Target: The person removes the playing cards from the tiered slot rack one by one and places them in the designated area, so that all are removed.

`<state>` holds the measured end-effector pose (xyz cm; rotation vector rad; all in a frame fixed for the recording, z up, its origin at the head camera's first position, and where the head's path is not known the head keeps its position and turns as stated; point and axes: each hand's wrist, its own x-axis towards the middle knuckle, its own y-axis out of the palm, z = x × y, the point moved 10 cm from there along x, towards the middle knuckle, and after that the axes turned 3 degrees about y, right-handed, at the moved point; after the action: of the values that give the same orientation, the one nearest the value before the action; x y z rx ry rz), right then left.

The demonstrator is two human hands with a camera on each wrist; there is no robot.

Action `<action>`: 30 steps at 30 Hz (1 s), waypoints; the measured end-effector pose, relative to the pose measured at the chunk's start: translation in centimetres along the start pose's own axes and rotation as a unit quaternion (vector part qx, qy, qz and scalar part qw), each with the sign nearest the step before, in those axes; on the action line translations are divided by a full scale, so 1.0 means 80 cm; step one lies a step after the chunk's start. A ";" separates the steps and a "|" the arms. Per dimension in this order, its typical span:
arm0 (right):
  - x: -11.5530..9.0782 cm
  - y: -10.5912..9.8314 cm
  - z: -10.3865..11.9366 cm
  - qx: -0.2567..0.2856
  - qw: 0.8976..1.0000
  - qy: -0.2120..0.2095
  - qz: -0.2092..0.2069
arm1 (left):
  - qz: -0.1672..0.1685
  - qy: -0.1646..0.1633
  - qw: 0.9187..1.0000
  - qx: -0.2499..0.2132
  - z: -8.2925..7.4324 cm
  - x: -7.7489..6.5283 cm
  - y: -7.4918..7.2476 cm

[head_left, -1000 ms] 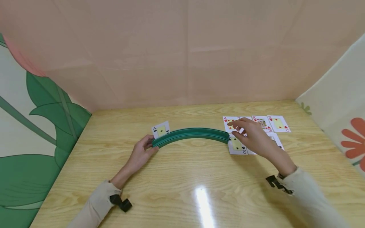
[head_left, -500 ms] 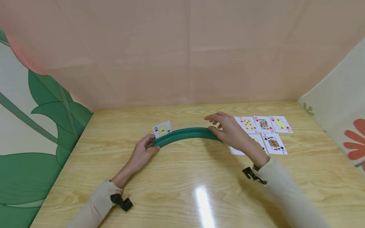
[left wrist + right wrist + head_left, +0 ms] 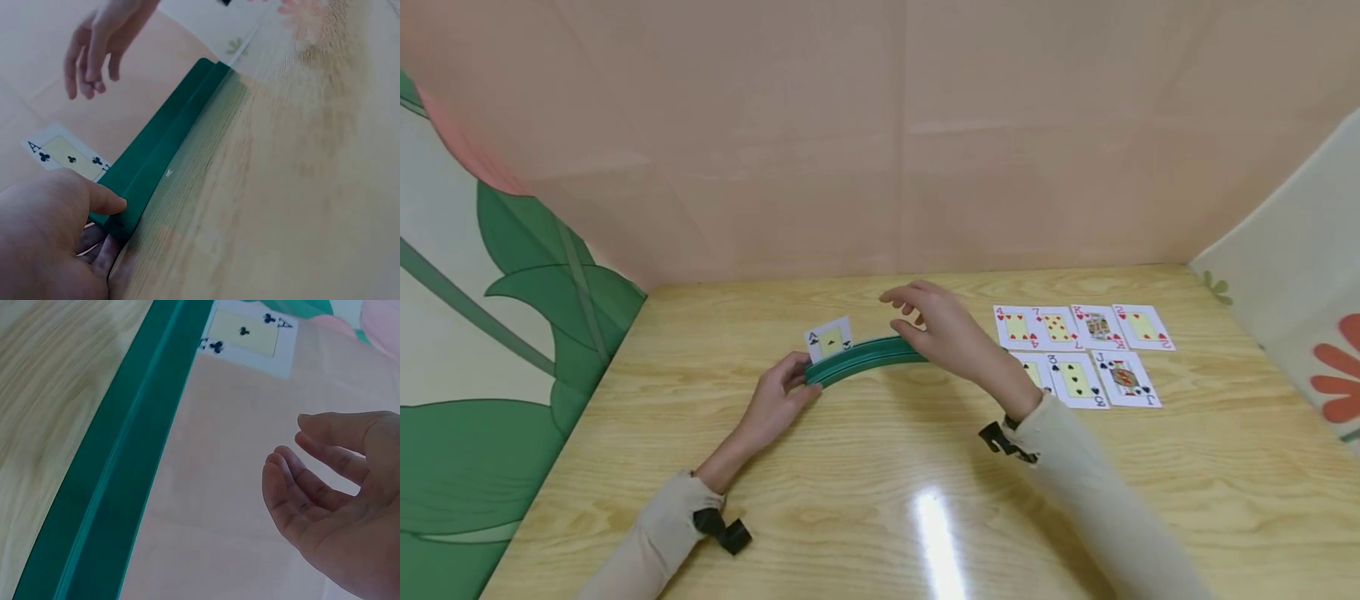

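Note:
A curved green card holder [image 3: 868,357] stands on the wooden table with an ace of clubs [image 3: 831,339] upright in its left end. My left hand [image 3: 780,393] grips that end, the thumb on the front face and fingers behind and below, as the left wrist view [image 3: 44,231] shows. Over the holder's right part hovers my right hand [image 3: 946,333], its fingers loosely bent and nothing between them. In the right wrist view, the right hand [image 3: 337,487] is apart from both the holder [image 3: 125,444] and the ace [image 3: 250,337]. The right hand hides the holder's right end in the head view.
Two rows of face-up playing cards lie at the right: a seven of diamonds [image 3: 1055,328], a king [image 3: 1098,327] and others behind, a three of spades [image 3: 1077,380] and a jack of spades [image 3: 1125,379] in front. A pink cloth wall [image 3: 775,167] rises behind the table [image 3: 820,500].
My right hand has moved left, from above the cards to above the holder, uncovering the cards. My left hand keeps its grip on the holder's end.

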<state>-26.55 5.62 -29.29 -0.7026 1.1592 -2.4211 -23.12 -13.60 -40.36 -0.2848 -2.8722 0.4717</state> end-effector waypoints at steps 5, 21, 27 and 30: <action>0.012 0.011 0.015 0.009 1.000 -0.004 0.007 | 0.000 -0.004 1.000 -0.003 0.013 0.002 0.002; 0.026 0.070 0.015 0.085 0.996 -0.006 0.039 | -0.009 0.010 1.000 0.002 0.045 0.011 -0.001; 0.027 0.089 -0.001 0.121 0.992 0.013 0.037 | -0.008 0.005 1.000 0.002 0.044 0.010 0.000; 0.026 0.093 -0.003 0.125 0.991 0.014 0.035 | -0.006 0.006 1.000 -0.007 0.044 0.010 0.000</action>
<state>-27.62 0.26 -34.78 -0.5422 0.8540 -2.4653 -24.70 -14.46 -43.47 -0.2730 -2.8643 0.4456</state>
